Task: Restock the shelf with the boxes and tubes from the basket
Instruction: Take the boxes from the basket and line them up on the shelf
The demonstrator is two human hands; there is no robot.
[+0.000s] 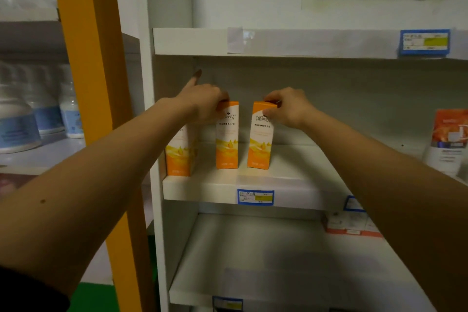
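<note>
Mid-frame, three orange boxes stand on the shelf (253,182). Our left hand (205,105) pinches the top of the middle box (227,139), forefinger pointing; our right hand (287,107) grips the tilted right box (259,139). Much shelf remains bare; the basket is unseen.

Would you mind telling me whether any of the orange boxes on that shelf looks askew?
Yes: the rightmost orange box, held at its top by the right hand, leans left, while the middle box under the left hand stands upright.
</note>
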